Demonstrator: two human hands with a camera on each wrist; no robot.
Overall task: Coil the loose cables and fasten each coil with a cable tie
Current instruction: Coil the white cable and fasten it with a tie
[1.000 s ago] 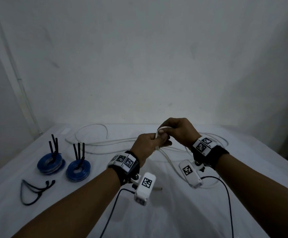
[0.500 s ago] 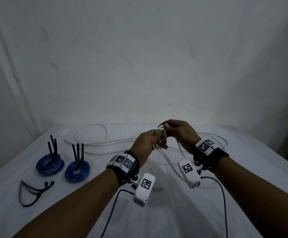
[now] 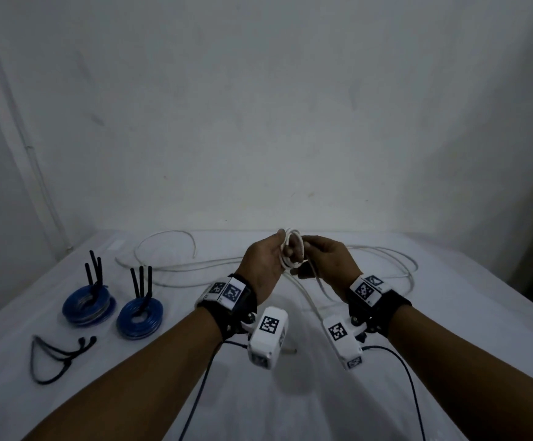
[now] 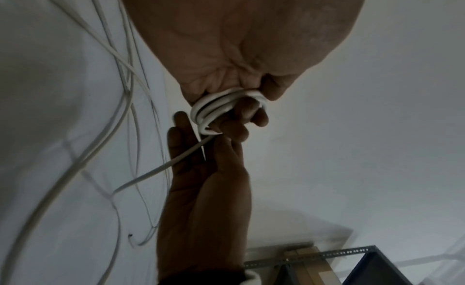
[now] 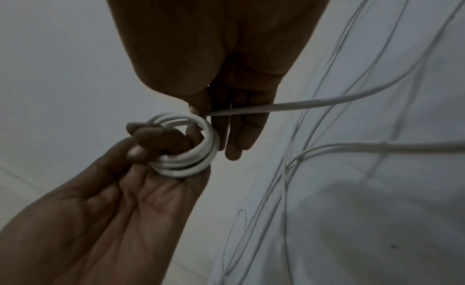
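Observation:
A small white coil (image 3: 290, 249) of cable is wound round the fingers of my left hand (image 3: 266, 265), held up above the table's middle. The same white coil (image 5: 187, 148) sits on that hand's curled fingertips, and it shows again as the white coil (image 4: 214, 108) below the palm. My right hand (image 3: 325, 262) pinches the free run of the white cable (image 5: 276, 105) right beside the coil. The rest of the white cable (image 3: 386, 259) lies in loose loops on the white table (image 3: 449, 345).
Two blue coils (image 3: 88, 308) (image 3: 140, 318), each bound with black ties that stick up, lie at the left. Spare black cable ties (image 3: 55, 354) lie nearer the front left edge. A wall stands close behind the table. A metal rack (image 4: 327, 257) stands off the right.
Both hands have turned so the coil now faces me, and the right hand has drawn back a little to the right along the cable. The wound coil has grown.

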